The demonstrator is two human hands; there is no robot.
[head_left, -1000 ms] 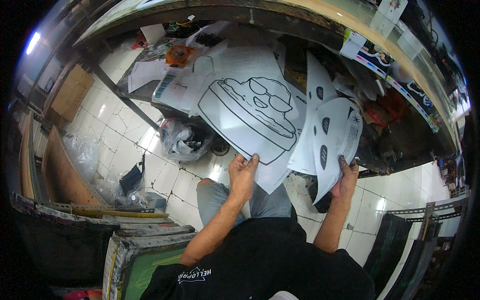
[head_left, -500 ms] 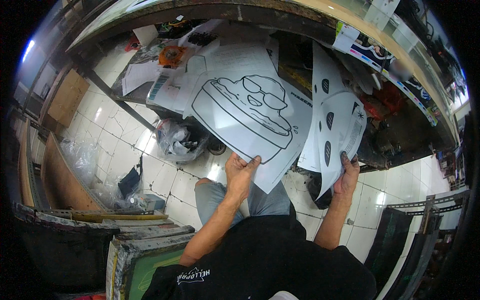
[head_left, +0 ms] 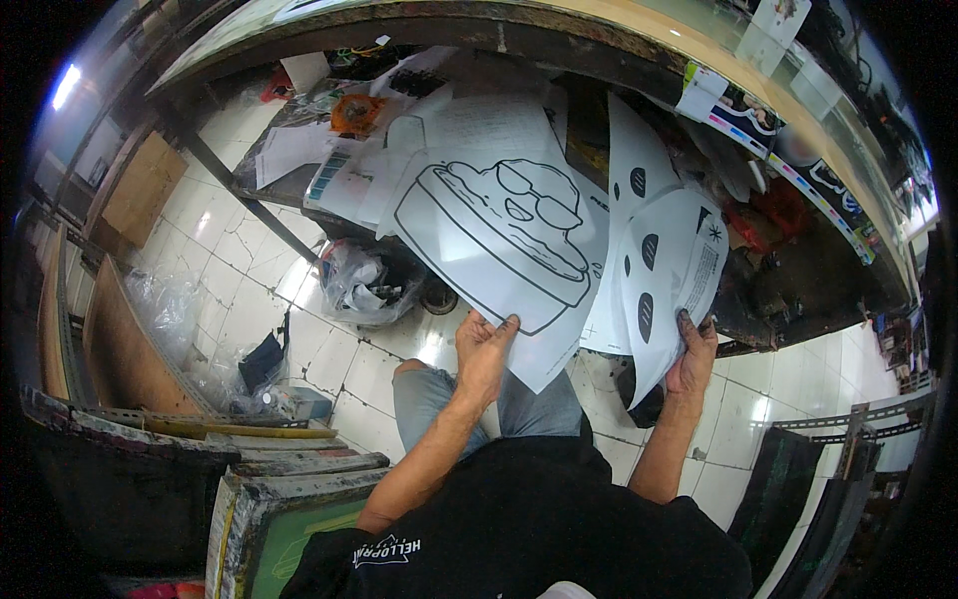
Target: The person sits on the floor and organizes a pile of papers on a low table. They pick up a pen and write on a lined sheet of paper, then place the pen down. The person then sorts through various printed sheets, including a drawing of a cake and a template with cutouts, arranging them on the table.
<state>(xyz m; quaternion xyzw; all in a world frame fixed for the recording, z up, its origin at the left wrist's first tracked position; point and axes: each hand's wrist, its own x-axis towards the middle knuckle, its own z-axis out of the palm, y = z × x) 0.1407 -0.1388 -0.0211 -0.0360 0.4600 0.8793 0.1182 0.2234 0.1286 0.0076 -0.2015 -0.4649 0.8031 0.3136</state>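
A large white sheet [head_left: 469,265] carries a black outline drawing of a smiling figure with sunglasses. Its near edge is pinched between the thumb and fingers of my left hand [head_left: 483,349]. On the other side, my right hand [head_left: 693,351] grips the lower edge of another sheet with dark oval shapes [head_left: 669,250], which curls upward. Its fingertips look stained dark. The two held sheets overlap, and the far ends of both lie over more papers [head_left: 489,120] on the shelf under the table.
Overhead runs the table edge [head_left: 499,38], with a colour-printed strip [head_left: 738,125] along its right part. An orange roll [head_left: 354,113] lies among the shelf papers. Below hangs a clear plastic bag [head_left: 359,285]. Framed screens [head_left: 299,499] stand at my lower left, wooden boards [head_left: 140,344] beyond them.
The sheet with ovals has shifted left and now covers more of the drawing sheet's right side. Both hands keep their grips almost in place. My view has shifted slightly.
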